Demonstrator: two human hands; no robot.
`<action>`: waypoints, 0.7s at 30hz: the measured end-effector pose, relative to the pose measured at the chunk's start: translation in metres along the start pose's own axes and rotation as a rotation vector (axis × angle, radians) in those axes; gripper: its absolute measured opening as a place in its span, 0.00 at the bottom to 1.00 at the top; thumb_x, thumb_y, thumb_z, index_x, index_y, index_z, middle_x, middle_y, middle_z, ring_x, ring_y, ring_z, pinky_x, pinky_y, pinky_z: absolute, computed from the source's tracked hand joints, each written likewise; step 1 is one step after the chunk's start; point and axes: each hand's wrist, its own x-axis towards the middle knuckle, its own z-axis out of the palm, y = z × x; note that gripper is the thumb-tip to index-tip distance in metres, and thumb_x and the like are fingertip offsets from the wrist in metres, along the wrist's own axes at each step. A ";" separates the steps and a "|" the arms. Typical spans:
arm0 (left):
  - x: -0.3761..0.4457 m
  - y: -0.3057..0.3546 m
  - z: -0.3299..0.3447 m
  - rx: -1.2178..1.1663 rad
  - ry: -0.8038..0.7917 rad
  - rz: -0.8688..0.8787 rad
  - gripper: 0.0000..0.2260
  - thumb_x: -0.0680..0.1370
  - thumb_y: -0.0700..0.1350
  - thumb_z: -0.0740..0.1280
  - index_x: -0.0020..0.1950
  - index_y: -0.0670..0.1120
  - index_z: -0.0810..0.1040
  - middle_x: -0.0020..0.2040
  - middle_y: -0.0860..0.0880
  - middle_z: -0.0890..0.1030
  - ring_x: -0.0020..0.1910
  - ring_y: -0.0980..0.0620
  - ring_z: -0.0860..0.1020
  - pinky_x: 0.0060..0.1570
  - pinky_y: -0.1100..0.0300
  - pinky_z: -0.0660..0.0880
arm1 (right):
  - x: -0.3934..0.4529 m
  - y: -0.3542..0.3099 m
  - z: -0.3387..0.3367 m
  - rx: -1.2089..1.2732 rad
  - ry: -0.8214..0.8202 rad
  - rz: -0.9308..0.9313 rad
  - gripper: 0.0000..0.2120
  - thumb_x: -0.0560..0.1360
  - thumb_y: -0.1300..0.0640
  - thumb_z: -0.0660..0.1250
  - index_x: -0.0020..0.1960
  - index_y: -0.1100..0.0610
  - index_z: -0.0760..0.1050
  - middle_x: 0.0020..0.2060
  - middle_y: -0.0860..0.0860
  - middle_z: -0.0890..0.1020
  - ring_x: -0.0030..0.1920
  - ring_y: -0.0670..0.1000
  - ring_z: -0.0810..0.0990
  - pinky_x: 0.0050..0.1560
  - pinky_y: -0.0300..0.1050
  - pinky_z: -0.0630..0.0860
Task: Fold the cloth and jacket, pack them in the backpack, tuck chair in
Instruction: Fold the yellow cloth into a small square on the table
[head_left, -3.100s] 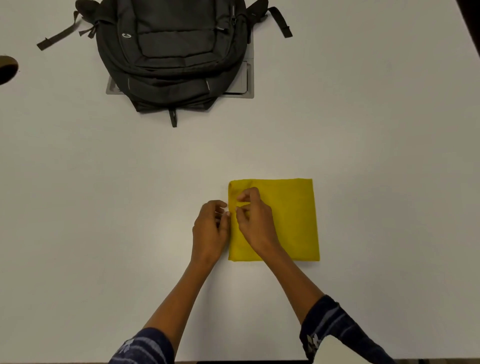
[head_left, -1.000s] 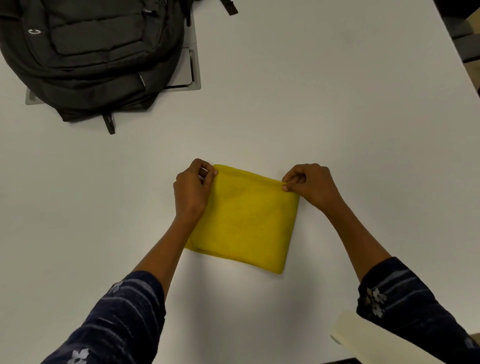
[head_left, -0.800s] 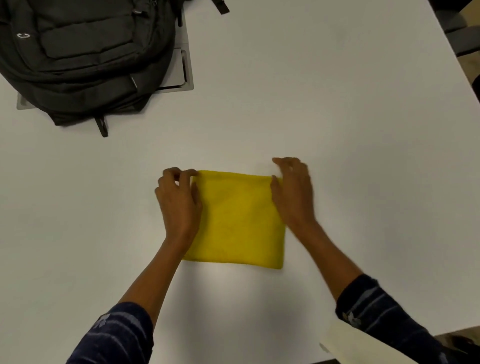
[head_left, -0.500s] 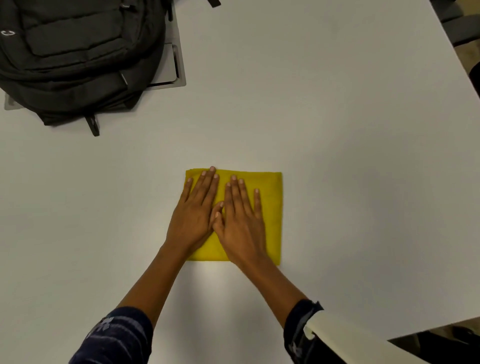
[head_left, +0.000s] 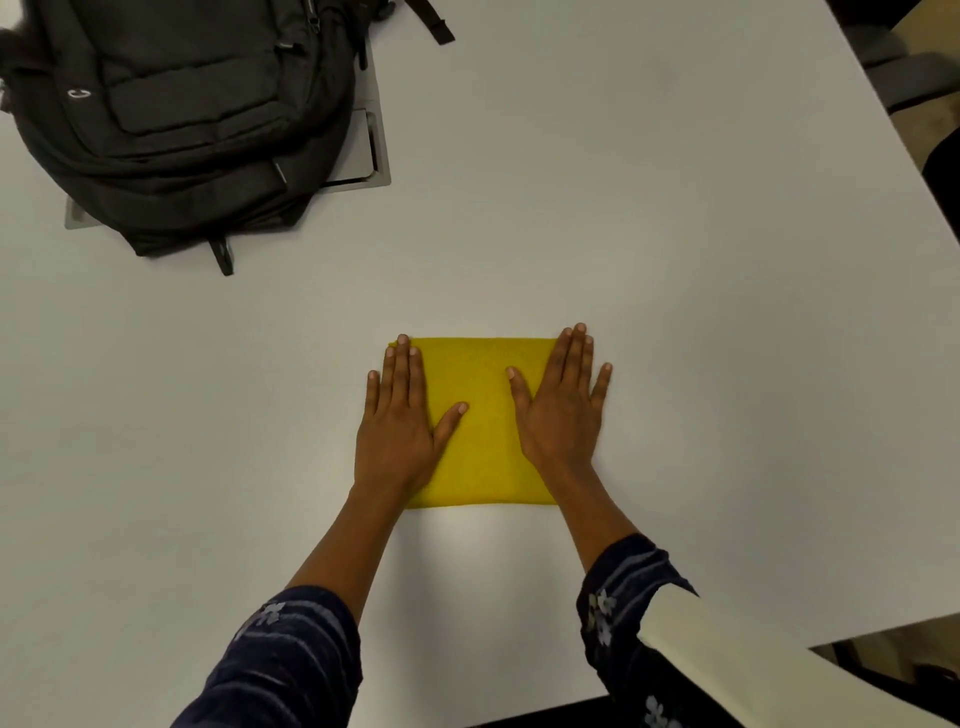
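Both hands have slid apart since half a second ago: then they lay side by side over the middle of the folded yellow cloth (head_left: 483, 421), now they sit at its two side edges. A second back they were pinching its far corners.

Head view: the left hand (head_left: 400, 415) lies flat on the cloth's left edge, fingers straight and apart, gripping nothing; the right hand (head_left: 563, 410) lies flat the same way on the right edge, its outer fingers spilling onto the white surface (head_left: 701, 260). The cloth is a neat square lying near the person, smoothed and pressed down. The black backpack (head_left: 176, 119) lies well apart at the far left, over a grey hatch (head_left: 371, 156); its zips look closed from here.

The outward sweep suggests the cloth's fold is finished and being flattened. Packing it probably comes next. No jacket lying loose shows in this view.
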 end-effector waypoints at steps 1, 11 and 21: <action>-0.001 0.002 -0.004 -0.024 -0.017 -0.012 0.38 0.76 0.66 0.43 0.76 0.42 0.38 0.77 0.46 0.39 0.76 0.50 0.38 0.74 0.53 0.39 | -0.002 0.003 -0.005 0.011 -0.013 -0.009 0.38 0.78 0.37 0.46 0.77 0.60 0.39 0.77 0.56 0.43 0.77 0.54 0.41 0.75 0.53 0.38; -0.045 -0.008 -0.029 -0.481 0.161 -0.360 0.16 0.79 0.38 0.62 0.67 0.40 0.72 0.63 0.38 0.70 0.58 0.40 0.74 0.57 0.50 0.71 | -0.049 0.017 -0.038 0.428 -0.110 0.250 0.32 0.77 0.50 0.64 0.75 0.60 0.56 0.65 0.59 0.71 0.65 0.58 0.70 0.64 0.52 0.69; -0.052 -0.009 -0.028 -0.694 0.192 -0.329 0.16 0.76 0.36 0.67 0.63 0.40 0.75 0.56 0.39 0.77 0.50 0.46 0.78 0.53 0.53 0.75 | -0.030 0.011 -0.066 0.886 -0.273 0.292 0.28 0.71 0.60 0.73 0.68 0.59 0.69 0.49 0.60 0.79 0.54 0.60 0.78 0.55 0.60 0.77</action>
